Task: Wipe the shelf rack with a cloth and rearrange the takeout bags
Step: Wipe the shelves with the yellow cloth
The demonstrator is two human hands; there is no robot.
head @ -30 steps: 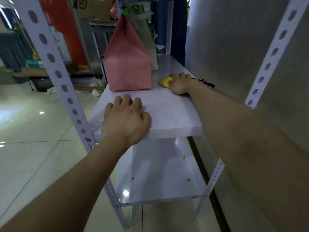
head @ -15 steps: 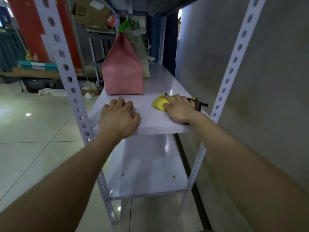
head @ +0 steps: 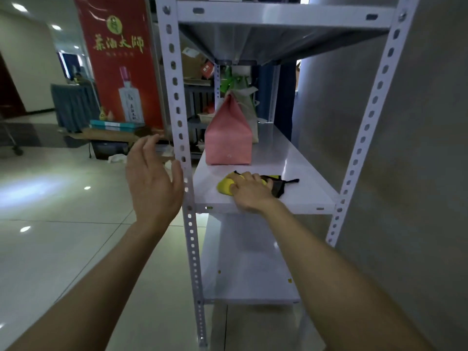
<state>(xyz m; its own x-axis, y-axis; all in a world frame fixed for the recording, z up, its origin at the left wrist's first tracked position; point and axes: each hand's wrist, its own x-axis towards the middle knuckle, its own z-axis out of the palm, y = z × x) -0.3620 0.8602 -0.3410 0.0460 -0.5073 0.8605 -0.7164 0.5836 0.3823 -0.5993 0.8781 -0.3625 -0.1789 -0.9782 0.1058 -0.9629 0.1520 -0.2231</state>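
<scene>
Right hand [head: 249,192] is planted on the yellow-and-black cloth [head: 225,186], fingers bent down over the bunched fabric and gripping it against the middle shelf [head: 291,163] of the shelf rack [head: 188,224], near the front edge. The pink takeout bag [head: 228,138] stands upright at 12 o'clock from the cloth, close but not touching. A 2nd bag [head: 249,107], beige with green on top, sits right behind it at about 1 o'clock. Left hand [head: 152,183] hangs in the air at 9 o'clock from the right hand, just outside the rack's front post, fingers loosely spread and holding nothing. The lower shelf [head: 248,269] has a few small yellow specks on it.
</scene>
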